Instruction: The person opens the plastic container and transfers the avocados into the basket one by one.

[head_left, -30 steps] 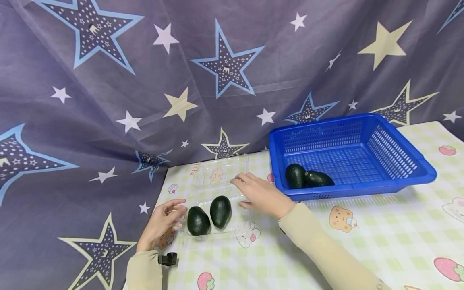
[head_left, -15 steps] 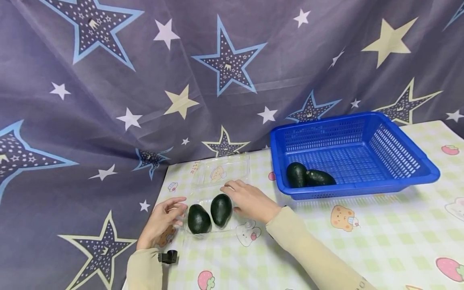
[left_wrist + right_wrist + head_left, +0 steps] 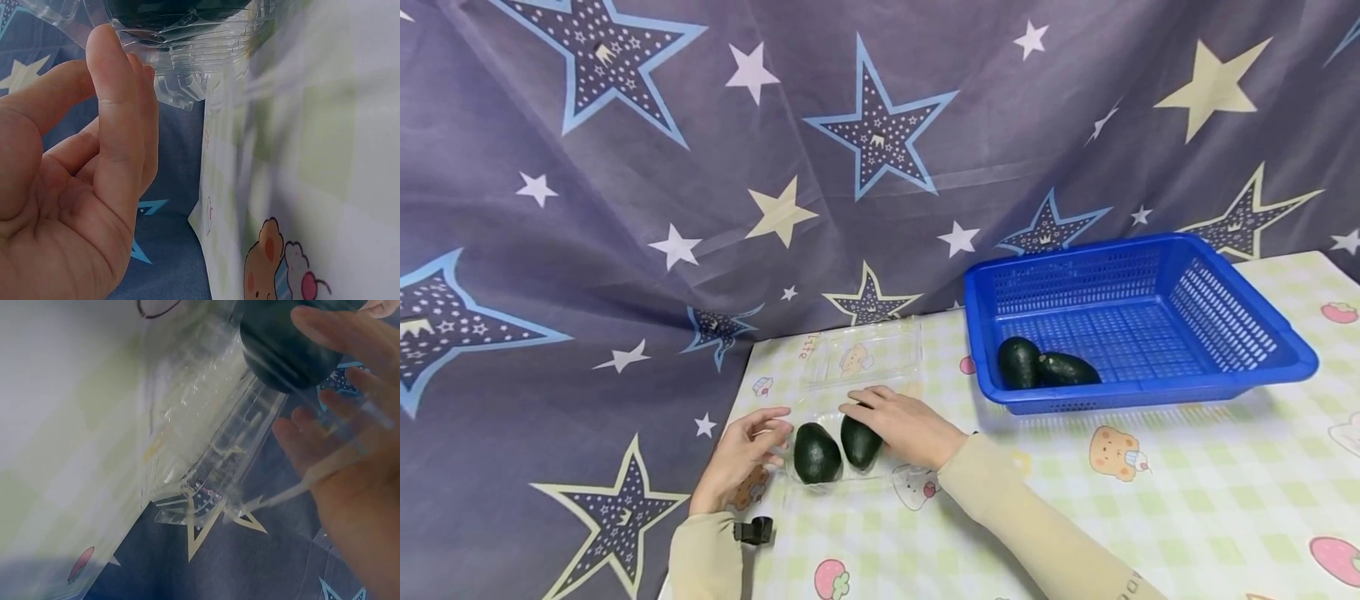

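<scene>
Two dark green avocados lie side by side in a clear plastic clamshell box (image 3: 831,483) on the table: a left avocado (image 3: 817,454) and a right avocado (image 3: 859,443). My left hand (image 3: 748,454) is beside the box's left edge, fingers loosely bent; in the left wrist view a fingertip (image 3: 103,37) meets the clear plastic. My right hand (image 3: 910,423) reaches over the right avocado and covers its upper part. In the right wrist view the thumb (image 3: 319,328) overlaps that avocado (image 3: 275,350), while the other fingers stand apart from it. That view is blurred.
The box's raised clear lid (image 3: 865,354) lies folded back behind it. To the right stands a blue plastic basket (image 3: 1150,392) with two more avocados (image 3: 1045,367) in its near left corner. A star-patterned cloth (image 3: 737,150) hangs behind the checked tablecloth (image 3: 1030,517).
My right hand has moved left, from beside the box to over the right avocado. The left hand and both avocados in the box have stayed in place. The head view shifted slightly.
</scene>
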Motion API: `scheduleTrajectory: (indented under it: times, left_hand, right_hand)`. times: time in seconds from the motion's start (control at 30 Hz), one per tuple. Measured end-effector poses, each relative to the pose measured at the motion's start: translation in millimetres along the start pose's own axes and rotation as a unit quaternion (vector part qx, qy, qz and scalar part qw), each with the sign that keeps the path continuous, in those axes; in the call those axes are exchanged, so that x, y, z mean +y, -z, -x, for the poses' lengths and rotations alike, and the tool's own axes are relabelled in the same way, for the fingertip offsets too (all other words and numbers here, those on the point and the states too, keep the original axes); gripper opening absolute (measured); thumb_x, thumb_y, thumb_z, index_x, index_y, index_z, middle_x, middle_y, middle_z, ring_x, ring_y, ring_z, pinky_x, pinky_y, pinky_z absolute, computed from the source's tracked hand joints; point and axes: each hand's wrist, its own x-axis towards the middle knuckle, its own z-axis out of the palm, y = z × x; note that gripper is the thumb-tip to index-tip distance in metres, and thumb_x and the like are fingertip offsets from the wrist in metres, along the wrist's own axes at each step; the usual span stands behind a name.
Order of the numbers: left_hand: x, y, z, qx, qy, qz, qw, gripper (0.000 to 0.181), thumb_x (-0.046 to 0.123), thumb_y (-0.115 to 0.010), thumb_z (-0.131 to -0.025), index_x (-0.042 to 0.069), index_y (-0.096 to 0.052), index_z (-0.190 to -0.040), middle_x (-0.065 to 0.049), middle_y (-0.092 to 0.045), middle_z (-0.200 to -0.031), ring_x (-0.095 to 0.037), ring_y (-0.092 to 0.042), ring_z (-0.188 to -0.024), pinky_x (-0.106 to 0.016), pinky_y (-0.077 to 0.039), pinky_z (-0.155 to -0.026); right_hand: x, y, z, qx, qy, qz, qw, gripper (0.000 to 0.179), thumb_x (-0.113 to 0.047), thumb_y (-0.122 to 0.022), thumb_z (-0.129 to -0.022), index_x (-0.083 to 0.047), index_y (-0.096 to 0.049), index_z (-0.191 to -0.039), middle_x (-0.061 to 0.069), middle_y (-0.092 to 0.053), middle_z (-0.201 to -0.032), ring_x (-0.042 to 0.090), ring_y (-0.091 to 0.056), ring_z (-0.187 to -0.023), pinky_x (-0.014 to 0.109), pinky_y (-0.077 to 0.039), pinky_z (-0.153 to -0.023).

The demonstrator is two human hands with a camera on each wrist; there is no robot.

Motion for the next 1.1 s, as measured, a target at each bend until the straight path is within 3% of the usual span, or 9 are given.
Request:
scheduleTrajectory:
  times: [0.1, 0.3, 0.8, 1.1]
  left_hand:
    - [-0.4, 0.4, -2.0, -0.005, -0.003, -0.005, 1.0000, 0.052, 0.020, -0.064, -0.099, -0.007, -0.048, -0.140, -0.028, -0.060, -0.115, -0.014, -0.065, -0.079, -0.034, -0.062, -0.065]
    - [2.0, 3.6, -7.9, -0.012, -0.016, -0.014, 0.9997, 0.050, 0.019, -0.062, -0.100, -0.007, -0.048, -0.141, -0.029, -0.060, -0.115, -0.013, -0.065, -0.078, -0.034, -0.062, -0.065]
    - [-1.4, 1.2, -2.4, -0.009, -0.003, -0.006, 0.9999, 0.051, 0.019, -0.063, -0.099, -0.007, -0.047, -0.141, -0.025, -0.061, -0.112, -0.015, -0.066, -0.075, -0.035, -0.062, -0.064]
    - [-3.2, 3.4, -1.6, -0.006, -0.002, -0.003, 1.0000, 0.051, 0.019, -0.063, -0.099, -0.007, -0.048, -0.141, -0.025, -0.062, -0.113, -0.013, -0.066, -0.076, -0.040, -0.062, -0.066]
  right_hand:
    - [-1.3, -1.8, -1.7, -0.006, 0.002, 0.012, 0.9999, 0.065, 0.002, -0.072, -0.087, -0.014, -0.049, -0.147, 0.012, -0.046, -0.151, 0.027, -0.044, -0.138, 0.037, -0.048, -0.107]
    - [-2.2, -5.7, -5.4, -0.012, 0.002, -0.013, 0.9998, 0.064, 0.007, -0.067, -0.089, -0.015, -0.050, -0.146, 0.011, -0.047, -0.150, 0.028, -0.045, -0.138, 0.037, -0.045, -0.110]
    - [-5.8, -19.4, -11.8, -0.025, -0.011, 0.001, 0.9996, 0.054, -0.001, -0.072, -0.089, -0.017, -0.058, -0.139, 0.007, -0.055, -0.138, 0.024, -0.051, -0.127, 0.033, -0.053, -0.099]
    - [-5.5, -17.6, -14.7, -0.002, 0.002, 0.011, 0.9999, 0.053, -0.013, -0.079, -0.086, -0.018, -0.061, -0.135, 0.006, -0.057, -0.133, 0.022, -0.053, -0.119, 0.030, -0.054, -0.095]
